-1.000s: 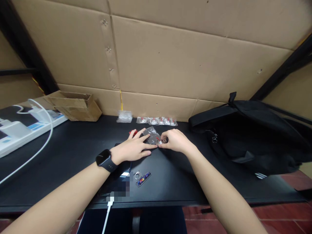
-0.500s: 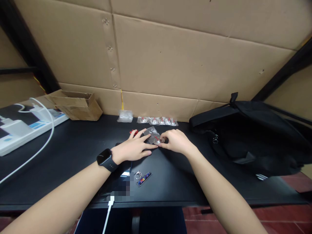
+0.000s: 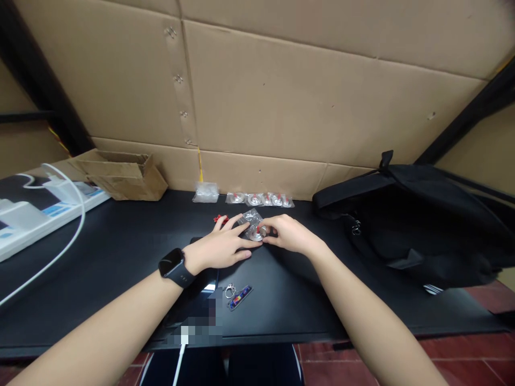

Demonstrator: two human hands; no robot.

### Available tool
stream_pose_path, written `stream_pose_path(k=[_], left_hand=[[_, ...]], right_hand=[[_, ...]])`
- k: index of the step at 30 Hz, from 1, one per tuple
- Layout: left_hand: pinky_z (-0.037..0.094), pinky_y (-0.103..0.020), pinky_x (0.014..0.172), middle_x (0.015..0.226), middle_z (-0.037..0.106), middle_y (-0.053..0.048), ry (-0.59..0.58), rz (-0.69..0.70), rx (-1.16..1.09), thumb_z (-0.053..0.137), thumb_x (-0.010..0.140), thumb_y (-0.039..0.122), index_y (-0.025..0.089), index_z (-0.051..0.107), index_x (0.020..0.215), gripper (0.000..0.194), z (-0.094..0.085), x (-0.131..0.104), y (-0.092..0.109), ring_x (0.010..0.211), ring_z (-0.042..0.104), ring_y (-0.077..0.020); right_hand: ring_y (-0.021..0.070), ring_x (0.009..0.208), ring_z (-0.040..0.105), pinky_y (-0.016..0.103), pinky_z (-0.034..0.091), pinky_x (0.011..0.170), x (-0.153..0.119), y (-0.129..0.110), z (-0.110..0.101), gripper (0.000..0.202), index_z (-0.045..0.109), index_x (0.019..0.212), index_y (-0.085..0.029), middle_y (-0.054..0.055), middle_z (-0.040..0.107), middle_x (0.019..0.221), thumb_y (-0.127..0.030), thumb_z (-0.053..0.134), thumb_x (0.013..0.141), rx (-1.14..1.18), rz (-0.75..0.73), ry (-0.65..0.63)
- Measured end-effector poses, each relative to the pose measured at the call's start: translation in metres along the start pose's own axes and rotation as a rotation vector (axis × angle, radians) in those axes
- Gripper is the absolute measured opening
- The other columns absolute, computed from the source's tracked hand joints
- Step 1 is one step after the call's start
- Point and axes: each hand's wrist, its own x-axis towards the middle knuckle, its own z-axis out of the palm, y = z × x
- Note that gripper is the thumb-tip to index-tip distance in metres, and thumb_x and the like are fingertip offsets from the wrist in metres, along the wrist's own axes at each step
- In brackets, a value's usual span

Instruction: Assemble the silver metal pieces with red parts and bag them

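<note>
A clear plastic bag lies on the black table between my hands, with a silvery round item bearing a red piece at its near end. My left hand is flat with fingers spread, its fingertips on the bag's left and near edges. The fingers of my right hand are bent in a pinch at the right edge of the round item. Partly behind my left fingers sits a small heap of red pieces. A row of bagged silvery discs with red parts lies along the back.
A bag of whitish pieces and a cardboard box stand back left. The power strip and its white cable are at left. A black backpack fills the right. Nearer me are a keychain and a dark phone.
The round item and its red piece have turned slightly under my right fingers, and the bag lies a little flatter. My left hand stays nearly in place. The view has shifted slightly.
</note>
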Motion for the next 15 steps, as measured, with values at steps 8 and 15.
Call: stream_pose_path(k=[8, 15], left_hand=[[0.013, -0.076, 0.112, 0.166, 0.029, -0.001, -0.021, 0.006, -0.008, 0.052, 0.1, 0.045, 0.051, 0.053, 0.141, 0.042, -0.005, -0.001, 0.004, 0.153, 0.008, -0.0469], [0.012, -0.076, 0.112, 0.165, 0.032, 0.0, 0.017, 0.018, -0.034, 0.055, 0.098, 0.045, 0.053, 0.056, 0.138, 0.041, -0.001, -0.002, 0.0, 0.152, 0.01, -0.0478]], right_hand=[[0.017, 0.081, 0.066, 0.024, 0.033, 0.06, 0.002, -0.003, 0.005, 0.035, 0.063, 0.111, -0.03, -0.003, 0.071, 0.089, -0.031, 0.08, 0.08, -0.088, 0.119, 0.08], [0.0211, 0.096, 0.061, 0.028, 0.042, 0.072, 0.008, -0.005, 0.017, 0.036, 0.061, 0.11, -0.027, 0.003, 0.067, 0.105, -0.034, 0.079, 0.08, -0.161, 0.131, 0.219]])
